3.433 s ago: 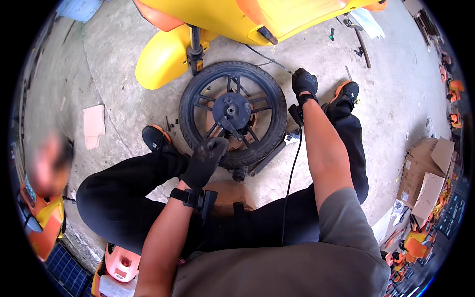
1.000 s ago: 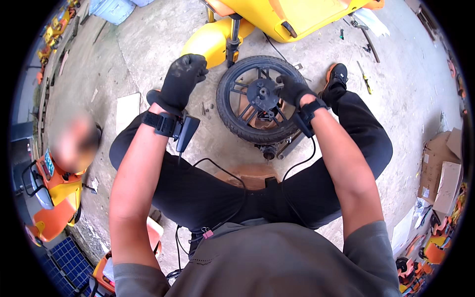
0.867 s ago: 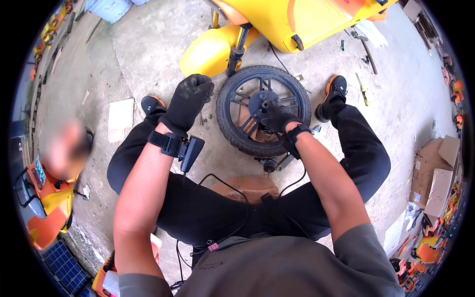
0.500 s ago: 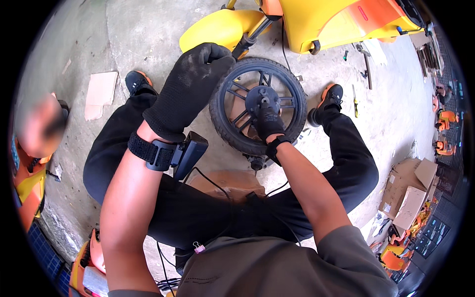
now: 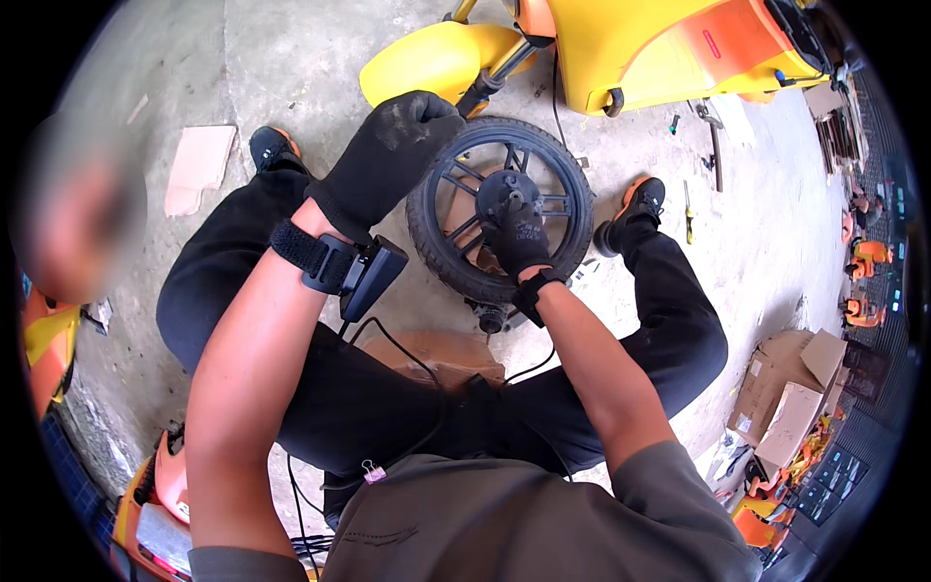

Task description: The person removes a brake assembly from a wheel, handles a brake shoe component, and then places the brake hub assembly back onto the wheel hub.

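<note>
A yellow scooter body [image 5: 669,48] fills the top of the view, just behind the wheel [image 5: 499,221], with its yellow front mudguard [image 5: 432,60] touching or nearly touching the wheel's upper left edge. The concrete floor [image 5: 291,68] spreads all around the wheel. The person sits on it with black-trousered legs [image 5: 669,330] spread to either side of the wheel, so the wheel lies flat between the knees, directly in front of the lap.

The wheel is a black spoked rim with its tyre on. Stacked cardboard boxes [image 5: 790,407] sit well to the right of the wheel, past the right leg, and a flat scrap of cardboard [image 5: 199,167] lies well to its left.

The left hand [image 5: 388,155], in a black glove, is raised above the wheel's left edge and clenched into a fist; whether anything is inside it cannot be told. A black wrist strap with a small device [image 5: 341,272] sits on that forearm. The right hand [image 5: 519,238], also gloved in black, rests on the wheel's hub [image 5: 504,189], fingers curled down around the centre part. A screwdriver [image 5: 688,211] lies right of the wheel, beyond the orange-soled shoe [image 5: 635,202]
</note>
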{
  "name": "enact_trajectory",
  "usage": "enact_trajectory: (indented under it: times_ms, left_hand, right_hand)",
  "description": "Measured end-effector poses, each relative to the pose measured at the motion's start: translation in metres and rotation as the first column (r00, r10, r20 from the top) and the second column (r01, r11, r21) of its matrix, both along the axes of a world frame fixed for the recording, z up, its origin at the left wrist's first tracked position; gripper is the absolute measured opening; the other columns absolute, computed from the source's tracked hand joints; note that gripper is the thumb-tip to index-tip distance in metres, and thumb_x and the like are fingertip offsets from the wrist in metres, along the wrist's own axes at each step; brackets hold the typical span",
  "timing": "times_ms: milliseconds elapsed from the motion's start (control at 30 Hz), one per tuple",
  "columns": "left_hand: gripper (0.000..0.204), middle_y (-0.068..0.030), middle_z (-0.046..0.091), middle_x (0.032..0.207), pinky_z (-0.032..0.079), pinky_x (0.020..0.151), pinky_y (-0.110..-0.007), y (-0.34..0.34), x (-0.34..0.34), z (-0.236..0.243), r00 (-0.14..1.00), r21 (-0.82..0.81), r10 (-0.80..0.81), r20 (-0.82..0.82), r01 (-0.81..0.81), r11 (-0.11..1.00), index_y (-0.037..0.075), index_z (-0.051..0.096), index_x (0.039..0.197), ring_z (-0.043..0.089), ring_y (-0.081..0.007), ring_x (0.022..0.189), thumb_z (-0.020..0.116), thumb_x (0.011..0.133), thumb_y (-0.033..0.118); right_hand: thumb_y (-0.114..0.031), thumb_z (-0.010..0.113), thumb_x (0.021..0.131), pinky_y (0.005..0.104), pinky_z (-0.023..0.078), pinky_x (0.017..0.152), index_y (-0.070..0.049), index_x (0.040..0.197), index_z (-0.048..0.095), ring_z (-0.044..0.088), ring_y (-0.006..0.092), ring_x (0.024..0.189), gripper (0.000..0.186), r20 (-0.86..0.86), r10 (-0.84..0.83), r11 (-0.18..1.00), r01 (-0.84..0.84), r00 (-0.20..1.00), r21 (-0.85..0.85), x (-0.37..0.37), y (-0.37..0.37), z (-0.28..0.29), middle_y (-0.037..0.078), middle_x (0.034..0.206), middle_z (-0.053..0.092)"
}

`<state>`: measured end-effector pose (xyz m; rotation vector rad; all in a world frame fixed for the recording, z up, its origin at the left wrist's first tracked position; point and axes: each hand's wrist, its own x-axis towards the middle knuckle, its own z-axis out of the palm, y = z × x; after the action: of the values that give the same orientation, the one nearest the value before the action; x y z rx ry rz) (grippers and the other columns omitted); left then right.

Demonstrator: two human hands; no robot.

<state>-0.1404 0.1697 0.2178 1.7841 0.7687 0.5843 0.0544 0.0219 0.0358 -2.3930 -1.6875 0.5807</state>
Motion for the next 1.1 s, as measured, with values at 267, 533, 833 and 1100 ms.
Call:
enact_trajectory:
  times_ms: [267,533,833,1100]
  left_hand:
    - [0.022,-0.0049,0.061,0.092,0.047,0.08,-0.026,-0.008,0.008,0.004,1.0,-0.204,0.011,-0.01,-0.013,0.979,0.0,0.059,0.104,0.057,-0.0103,0.085,0.052,0.092,0.017]
    - [0.021,-0.0041,0.061,0.087,0.046,0.076,-0.026,-0.01,0.009,0.002,0.999,-0.101,0.019,-0.031,-0.022,0.995,0.0,0.06,0.1,0.055,-0.0099,0.08,0.055,0.09,0.018]
    - [0.02,-0.0072,0.061,0.082,0.046,0.073,-0.027,-0.008,0.014,0.004,1.0,0.056,0.009,0.001,-0.009,0.998,-0.001,0.06,0.097,0.054,-0.0119,0.075,0.055,0.088,0.016]
    - [0.019,-0.007,0.059,0.079,0.045,0.069,-0.027,-0.012,0.015,-0.007,0.999,0.213,-0.036,0.012,0.032,0.977,-0.001,0.06,0.096,0.054,-0.0116,0.073,0.056,0.088,0.015]
  right_hand:
    - [-0.033,0.05,0.087,0.0518,0.026,0.107,-0.014,0.135,0.044,0.033,0.0349,0.132,0.051,-0.023,0.111,0.976,-0.114,0.994,-0.186,0.018,0.024,-0.017,0.015,0.144,0.035]
    - [-0.021,0.062,0.078,0.0442,0.045,0.087,-0.005,0.12,0.052,0.058,0.038,0.101,0.046,-0.052,0.108,0.994,-0.107,0.993,0.011,0.015,0.013,-0.033,0.023,0.106,0.061]
    - [-0.024,0.057,0.082,0.0471,0.046,0.083,-0.003,0.114,0.055,0.061,0.0374,0.092,0.039,0.058,0.188,0.982,-0.188,0.981,-0.006,0.015,0.015,-0.026,0.022,0.098,0.063]
    - [-0.028,0.057,0.084,0.0432,0.048,0.081,-0.003,0.111,0.058,0.062,0.0353,0.093,0.037,0.167,0.155,0.947,-0.195,0.974,0.254,0.025,0.018,-0.009,0.022,0.096,0.064]
